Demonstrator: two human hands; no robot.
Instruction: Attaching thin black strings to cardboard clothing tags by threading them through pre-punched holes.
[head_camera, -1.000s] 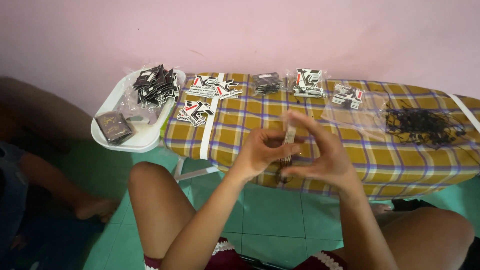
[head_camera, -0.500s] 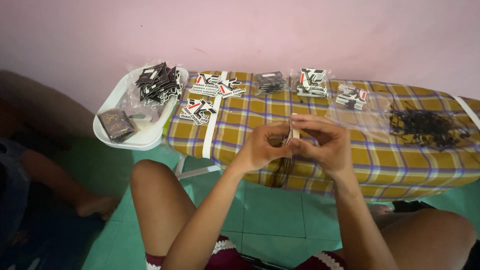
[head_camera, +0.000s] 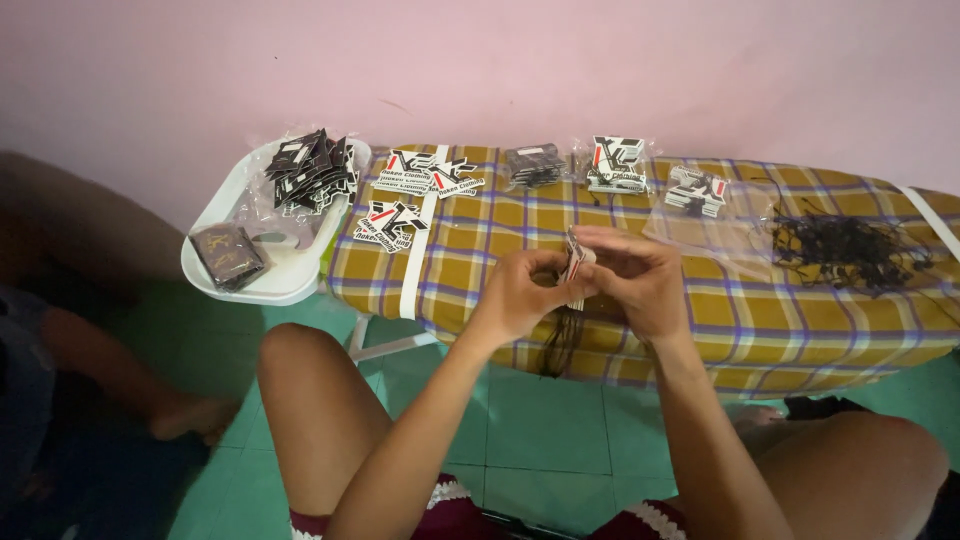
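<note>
My left hand (head_camera: 520, 297) and my right hand (head_camera: 640, 280) meet over the front of a yellow plaid ironing board (head_camera: 640, 220). Together they pinch a small stack of printed card tags (head_camera: 574, 262) held upright between the fingertips. A thin black string (head_camera: 562, 340) hangs down from the hands past the board's front edge. My bare knees show below, on either side of the arms.
Black, white and red sticker tags (head_camera: 415, 190) lie on the board's left part, with clear bags of tags (head_camera: 615, 165) behind. A tangle of black strings (head_camera: 845, 250) lies at the right. A white tray (head_camera: 275, 285) at the left end holds dark packets (head_camera: 310, 170). Another person's leg (head_camera: 120, 370) rests on the green floor.
A second ago my right hand's fingers were spread wide over the tags; they have since closed in against my left hand, and both hands now pinch the stack together.
</note>
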